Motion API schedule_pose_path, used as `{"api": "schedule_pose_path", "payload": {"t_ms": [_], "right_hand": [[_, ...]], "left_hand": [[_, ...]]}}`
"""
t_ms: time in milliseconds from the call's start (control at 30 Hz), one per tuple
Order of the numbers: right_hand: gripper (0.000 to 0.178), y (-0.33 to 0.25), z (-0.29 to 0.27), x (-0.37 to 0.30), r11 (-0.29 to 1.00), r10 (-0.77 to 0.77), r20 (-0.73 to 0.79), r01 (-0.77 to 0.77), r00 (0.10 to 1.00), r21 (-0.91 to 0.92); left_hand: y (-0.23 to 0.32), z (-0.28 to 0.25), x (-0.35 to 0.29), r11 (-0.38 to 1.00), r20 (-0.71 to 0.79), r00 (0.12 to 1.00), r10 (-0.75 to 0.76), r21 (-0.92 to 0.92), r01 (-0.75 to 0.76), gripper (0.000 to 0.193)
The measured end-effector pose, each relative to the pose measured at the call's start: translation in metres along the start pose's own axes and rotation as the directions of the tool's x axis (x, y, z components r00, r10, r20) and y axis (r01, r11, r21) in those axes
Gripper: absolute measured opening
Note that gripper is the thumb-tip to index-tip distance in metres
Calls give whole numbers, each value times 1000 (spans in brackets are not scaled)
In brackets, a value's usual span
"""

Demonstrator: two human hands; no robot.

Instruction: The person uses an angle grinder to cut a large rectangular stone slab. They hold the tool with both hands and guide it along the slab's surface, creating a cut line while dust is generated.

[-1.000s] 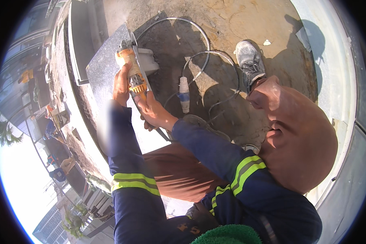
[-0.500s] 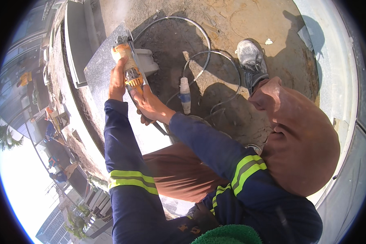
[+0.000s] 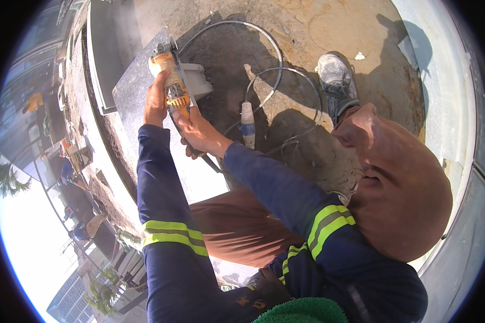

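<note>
My left hand (image 3: 156,99) is closed around the front body of a yellow and black angle grinder (image 3: 173,89), near its head. Behind it, my right hand (image 3: 202,134) wraps the grinder's rear handle, from which a dark cord trails down. The grinder's head is at the far right edge of a speckled grey slab (image 3: 128,86), whose nearer part glares white in the sun. The disc is mostly hidden by the head and guard. A pale block-like support (image 3: 196,81) shows beside and below the slab's right edge.
A grey cable (image 3: 253,27) loops over the dusty ground to a white and blue plug connector (image 3: 247,126). My dusty shoe (image 3: 335,70) stands to the right. Left of the slab runs a ledge (image 3: 99,59). Several people work far off at left, near a palm (image 3: 9,180).
The grinder's head has shifted very slightly away from me along the slab edge, with both hands still on it. Pale dust haze near the slab's far end looks thicker.
</note>
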State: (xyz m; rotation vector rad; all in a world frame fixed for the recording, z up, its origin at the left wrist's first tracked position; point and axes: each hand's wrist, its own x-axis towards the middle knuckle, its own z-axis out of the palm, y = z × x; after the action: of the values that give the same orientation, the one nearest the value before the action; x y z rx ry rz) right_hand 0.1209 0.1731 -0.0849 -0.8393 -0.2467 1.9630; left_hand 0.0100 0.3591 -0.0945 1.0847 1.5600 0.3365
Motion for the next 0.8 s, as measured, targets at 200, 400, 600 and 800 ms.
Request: {"api": "schedule_pose_path", "payload": {"t_ms": [200, 400, 600, 800], "right_hand": [[64, 2, 0, 2, 1000, 1, 6, -1, 1000, 13], [64, 2, 0, 2, 999, 25, -3, -25, 1000, 35], [63, 3, 1, -1, 998, 20, -1, -20, 1000, 63], [61, 0, 3, -8, 996, 15, 8, -16, 1000, 86]], "left_hand": [[-2, -5, 5, 1000, 20, 1000, 16, -20, -16, 69], [-1, -2, 2, 1000, 31, 999, 7, -14, -7, 69], [2, 2, -4, 1000, 23, 1000, -1, -9, 1, 68], [7, 7, -12, 1000, 45, 999, 4, -7, -4, 66]]}}
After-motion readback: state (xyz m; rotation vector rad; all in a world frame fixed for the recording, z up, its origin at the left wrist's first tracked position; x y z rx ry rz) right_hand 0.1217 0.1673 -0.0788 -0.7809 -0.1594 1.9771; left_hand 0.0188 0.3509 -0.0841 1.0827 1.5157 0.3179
